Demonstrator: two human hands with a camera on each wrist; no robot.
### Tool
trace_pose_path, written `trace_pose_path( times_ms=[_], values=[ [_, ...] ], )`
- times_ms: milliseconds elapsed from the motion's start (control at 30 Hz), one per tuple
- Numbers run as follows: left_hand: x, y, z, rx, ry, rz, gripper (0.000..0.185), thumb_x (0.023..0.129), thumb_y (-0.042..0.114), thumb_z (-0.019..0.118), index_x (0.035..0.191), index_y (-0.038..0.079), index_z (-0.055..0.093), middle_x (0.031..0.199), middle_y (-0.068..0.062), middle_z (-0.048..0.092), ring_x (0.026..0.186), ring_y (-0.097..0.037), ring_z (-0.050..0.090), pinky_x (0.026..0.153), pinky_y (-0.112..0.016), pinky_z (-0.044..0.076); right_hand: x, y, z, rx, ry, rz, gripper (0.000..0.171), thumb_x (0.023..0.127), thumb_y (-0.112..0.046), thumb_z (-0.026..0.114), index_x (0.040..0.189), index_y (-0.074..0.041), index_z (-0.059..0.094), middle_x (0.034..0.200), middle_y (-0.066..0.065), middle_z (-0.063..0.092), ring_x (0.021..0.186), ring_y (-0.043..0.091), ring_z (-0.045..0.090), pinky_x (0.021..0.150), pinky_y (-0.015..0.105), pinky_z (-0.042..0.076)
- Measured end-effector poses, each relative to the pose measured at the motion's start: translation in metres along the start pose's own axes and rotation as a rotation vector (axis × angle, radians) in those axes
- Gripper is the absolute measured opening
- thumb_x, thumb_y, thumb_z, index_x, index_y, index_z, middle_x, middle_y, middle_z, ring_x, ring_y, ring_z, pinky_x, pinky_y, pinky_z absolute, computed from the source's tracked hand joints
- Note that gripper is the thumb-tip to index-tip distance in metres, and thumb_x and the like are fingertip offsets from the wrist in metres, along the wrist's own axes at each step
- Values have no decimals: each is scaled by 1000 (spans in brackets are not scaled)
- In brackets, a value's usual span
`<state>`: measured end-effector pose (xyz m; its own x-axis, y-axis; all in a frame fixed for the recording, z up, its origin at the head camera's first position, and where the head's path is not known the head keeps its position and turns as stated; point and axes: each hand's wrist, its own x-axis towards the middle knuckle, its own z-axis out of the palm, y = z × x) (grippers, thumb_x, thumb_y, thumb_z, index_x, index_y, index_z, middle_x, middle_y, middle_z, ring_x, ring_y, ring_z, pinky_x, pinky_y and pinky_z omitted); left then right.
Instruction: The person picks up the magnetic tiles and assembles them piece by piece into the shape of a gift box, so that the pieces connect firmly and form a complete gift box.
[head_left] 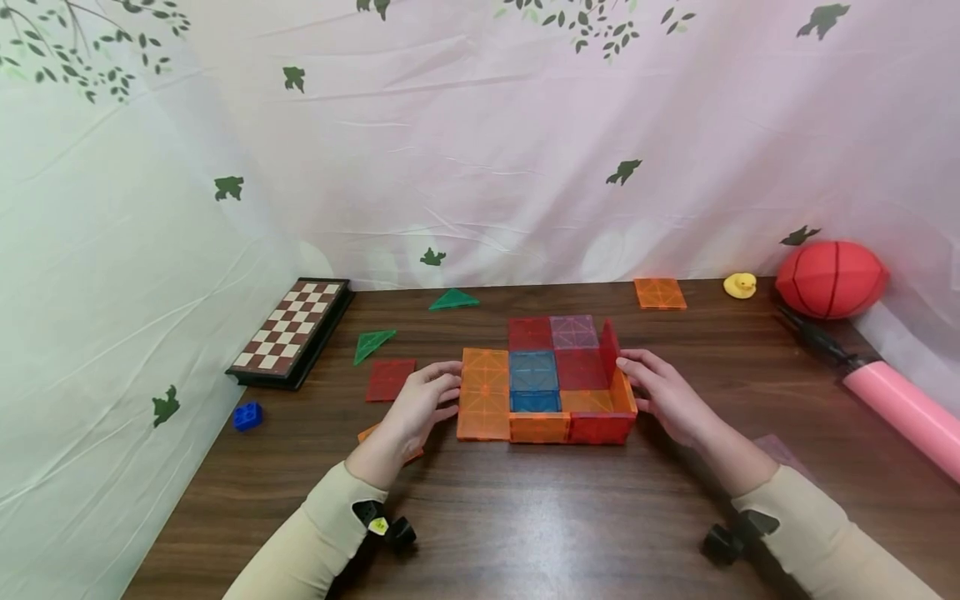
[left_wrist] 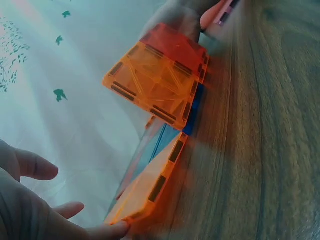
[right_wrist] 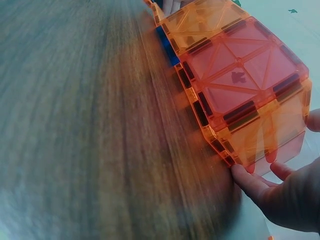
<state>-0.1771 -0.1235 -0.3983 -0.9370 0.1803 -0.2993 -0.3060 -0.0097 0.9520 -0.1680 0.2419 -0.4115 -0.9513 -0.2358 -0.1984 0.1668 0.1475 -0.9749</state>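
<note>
A low structure of see-through magnetic tiles stands on the brown table [head_left: 525,517]. Its flat base includes blue tiles [head_left: 534,371], a purple tile [head_left: 573,332] and red ones. Along the front stand an upright orange tile [head_left: 538,428] and an upright red tile [head_left: 600,428]; more tiles stand along the right side. Flat orange tiles [head_left: 483,392] extend at the left. My left hand [head_left: 420,404] touches their outer edge with extended fingertips, also seen in the left wrist view. Against the right wall's outside [right_wrist: 265,135], my right hand [right_wrist: 295,200] rests its fingertips.
Loose around the structure lie a red tile [head_left: 390,380], green triangles [head_left: 453,300] and an orange tile [head_left: 660,293]. A chessboard [head_left: 288,329] and blue block [head_left: 247,416] are at left. A yellow duck [head_left: 740,286], red ball [head_left: 832,279] and pink pump [head_left: 903,408] are at right.
</note>
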Motion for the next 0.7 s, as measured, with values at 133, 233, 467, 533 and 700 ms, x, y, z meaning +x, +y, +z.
trace_pose_path(
  times_ms=[133, 233, 467, 533, 700],
  values=[
    [0, 2, 2, -10, 35, 45, 40, 103, 3, 53, 142, -4, 55, 139, -23, 54, 127, -36, 55, 105, -52, 45, 0, 0, 0, 2, -4, 1, 68, 109, -43, 45, 156, 3, 25, 155, 28, 32, 130, 38, 43, 91, 29, 53],
    [2, 4, 6, -17, 57, 76, 41, 100, -3, 57, 141, -2, 57, 136, -22, 57, 122, -33, 58, 101, -47, 48, 1, 1, 0, 3, -1, 3, 69, 108, -43, 45, 156, 2, 25, 155, 27, 32, 131, 39, 43, 92, 29, 53],
    [6, 1, 19, -25, 33, 142, 47, 94, -11, 62, 140, -5, 57, 135, -25, 58, 118, -34, 61, 98, -42, 51, 1, 1, 2, 6, 2, 1, 69, 108, -43, 45, 155, 3, 25, 155, 28, 32, 132, 40, 42, 92, 29, 53],
    [7, 0, 22, -46, 7, 143, 48, 94, -12, 61, 141, -5, 55, 135, -26, 58, 117, -34, 62, 99, -42, 51, 1, 1, 2, 6, 2, 1, 69, 108, -43, 45, 155, 3, 25, 155, 28, 32, 133, 40, 41, 93, 30, 53],
    [8, -2, 28, -29, -43, 84, 48, 98, -2, 63, 145, 0, 53, 135, -23, 60, 116, -28, 63, 99, -43, 51, 0, 2, 1, -4, 3, -2, 69, 108, -43, 45, 156, 3, 25, 156, 28, 33, 133, 40, 42, 93, 31, 53]
  ],
)
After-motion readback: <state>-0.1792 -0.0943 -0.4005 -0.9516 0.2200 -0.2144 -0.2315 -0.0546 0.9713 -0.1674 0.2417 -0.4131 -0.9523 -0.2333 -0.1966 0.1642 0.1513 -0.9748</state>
